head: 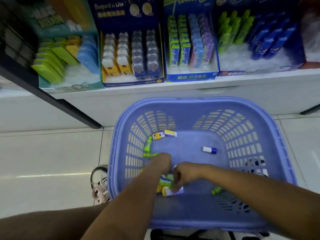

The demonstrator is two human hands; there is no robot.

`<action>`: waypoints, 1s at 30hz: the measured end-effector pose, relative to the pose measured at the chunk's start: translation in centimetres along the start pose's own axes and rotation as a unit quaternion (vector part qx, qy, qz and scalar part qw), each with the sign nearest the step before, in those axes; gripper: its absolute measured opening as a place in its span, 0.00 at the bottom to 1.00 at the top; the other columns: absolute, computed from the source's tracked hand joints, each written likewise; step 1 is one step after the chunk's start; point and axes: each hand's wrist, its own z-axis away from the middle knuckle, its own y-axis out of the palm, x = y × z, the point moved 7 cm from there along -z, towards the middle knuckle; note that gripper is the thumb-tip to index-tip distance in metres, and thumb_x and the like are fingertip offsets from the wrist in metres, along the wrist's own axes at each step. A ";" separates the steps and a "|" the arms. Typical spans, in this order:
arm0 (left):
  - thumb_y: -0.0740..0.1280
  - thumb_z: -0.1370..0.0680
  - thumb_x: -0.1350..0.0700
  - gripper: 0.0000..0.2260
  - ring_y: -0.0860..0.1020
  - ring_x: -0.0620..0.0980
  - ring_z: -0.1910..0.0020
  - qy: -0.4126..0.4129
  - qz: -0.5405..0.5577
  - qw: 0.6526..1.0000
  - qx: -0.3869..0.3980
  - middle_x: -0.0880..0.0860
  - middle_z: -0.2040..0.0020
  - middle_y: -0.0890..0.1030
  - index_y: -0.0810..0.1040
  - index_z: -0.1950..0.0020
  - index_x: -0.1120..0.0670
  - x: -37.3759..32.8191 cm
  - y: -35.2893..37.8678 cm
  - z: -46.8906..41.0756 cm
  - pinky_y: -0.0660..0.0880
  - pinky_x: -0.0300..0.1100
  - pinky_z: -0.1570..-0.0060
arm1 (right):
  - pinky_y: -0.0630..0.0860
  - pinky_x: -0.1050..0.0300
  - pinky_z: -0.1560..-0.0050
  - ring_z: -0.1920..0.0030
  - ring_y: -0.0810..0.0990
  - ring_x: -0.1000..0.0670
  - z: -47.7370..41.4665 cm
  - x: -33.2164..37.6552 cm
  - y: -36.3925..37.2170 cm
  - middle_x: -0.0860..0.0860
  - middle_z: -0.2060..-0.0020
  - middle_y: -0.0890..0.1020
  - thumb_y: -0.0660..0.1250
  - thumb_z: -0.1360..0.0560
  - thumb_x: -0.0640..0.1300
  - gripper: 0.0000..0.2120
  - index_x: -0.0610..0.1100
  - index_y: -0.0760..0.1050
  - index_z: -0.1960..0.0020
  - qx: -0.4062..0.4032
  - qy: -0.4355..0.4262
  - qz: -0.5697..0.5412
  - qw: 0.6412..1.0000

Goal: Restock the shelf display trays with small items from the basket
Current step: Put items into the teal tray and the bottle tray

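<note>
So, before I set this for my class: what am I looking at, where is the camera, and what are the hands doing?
No machine here: a person wears one camera on the head, looking down at their own bare hands. The left hand and right hand reach into a purple basket before a white shelf of display trays. Small items lie loose in the basket: green bottles, a blue-and-white piece, a heap under the hands. Blur hides whether either hand holds anything.

Lavender-blue slotted basket, lime-green bottles, white-and-blue tube.
</note>
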 end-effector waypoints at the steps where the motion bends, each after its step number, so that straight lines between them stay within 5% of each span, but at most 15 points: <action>1: 0.68 0.24 0.52 0.17 0.75 0.60 0.40 0.004 -0.006 1.000 -0.003 0.61 0.40 0.78 0.76 0.39 0.60 -0.1 0.3 -0.2 0.70 0.49 0.43 | 0.70 0.59 0.62 0.64 0.75 0.51 -0.2 0.1 0.7 0.46 0.67 0.79 0.74 0.32 0.55 0.14 0.46 0.75 0.67 0.007 -0.002 -0.006 1.000; 5: 0.67 0.25 0.55 0.13 0.76 0.61 0.42 0.014 -0.033 0.999 -0.025 0.62 0.43 0.79 0.78 0.44 0.60 -0.9 0.4 -0.8 0.73 0.49 0.46 | 0.70 0.59 0.60 0.62 0.77 0.49 -0.3 0.1 0.8 0.44 0.62 0.82 0.76 0.33 0.48 0.09 0.45 0.78 0.62 -0.017 -0.008 0.008 1.000; 9: 0.67 0.25 0.52 0.13 0.77 0.63 0.47 0.008 0.000 1.000 -0.012 0.65 0.49 0.80 0.80 0.51 0.62 -1.0 0.6 -0.9 0.73 0.49 0.52 | 0.67 0.64 0.65 0.68 0.71 0.52 0.3 -0.9 -0.6 0.51 0.70 0.75 0.72 0.29 0.47 0.12 0.38 0.82 0.54 0.026 -0.006 0.004 1.000; 15: 0.62 0.20 0.50 0.17 0.78 0.60 0.50 -0.022 0.159 0.987 0.003 0.60 0.63 0.74 0.77 0.65 0.58 -1.0 -2.4 -0.6 0.70 0.47 0.54 | 0.74 0.68 0.69 0.73 0.76 0.57 2.2 -3.1 -5.5 0.38 0.60 0.79 0.65 0.24 0.40 0.11 0.32 0.78 0.49 0.037 0.055 -0.050 0.997; 20: 0.63 0.23 0.53 0.16 0.73 0.49 0.71 0.008 0.434 0.901 -0.011 0.51 0.76 0.74 0.73 0.71 0.55 -2.3 -9.3 1.1 0.73 0.40 0.63 | 0.71 0.68 0.65 0.67 0.75 0.55 8.5 -1.1 -15.1 0.49 0.67 0.79 0.71 0.28 0.40 0.05 0.40 0.81 0.53 -0.123 -0.006 -0.074 0.990; 23: 0.62 0.22 0.55 0.14 0.80 0.46 0.68 0.062 0.546 0.835 0.000 0.53 0.68 0.81 0.76 0.66 0.57 -3.2 -13.4 3.5 0.77 0.43 0.57 | 0.75 0.67 0.65 0.67 0.78 0.56 13.6 0.6 -19.5 0.50 0.67 0.82 0.72 0.30 0.34 0.08 0.39 0.77 0.52 -0.186 -0.051 -0.173 0.966; 28: 0.63 0.21 0.56 0.06 0.79 0.44 0.70 0.136 0.585 0.798 -0.048 0.51 0.66 0.81 0.78 0.54 0.56 -3.6 -19.6 8.0 0.79 0.38 0.62 | 0.76 0.70 0.60 0.64 0.82 0.57 22.7 2.9 -26.5 0.45 0.59 0.84 0.72 0.30 0.35 0.10 0.40 0.80 0.49 -0.430 -0.142 -0.248 0.857; 30: 0.66 0.22 0.52 0.05 0.75 0.41 0.71 0.168 0.569 0.800 -0.093 0.49 0.65 0.79 0.78 0.52 0.53 -3.6 -21.5 9.2 0.76 0.34 0.67 | 0.77 0.67 0.56 0.61 0.81 0.54 25.1 3.1 -28.1 0.45 0.58 0.83 0.70 0.27 0.37 0.10 0.43 0.80 0.46 -0.544 -0.129 -0.182 0.809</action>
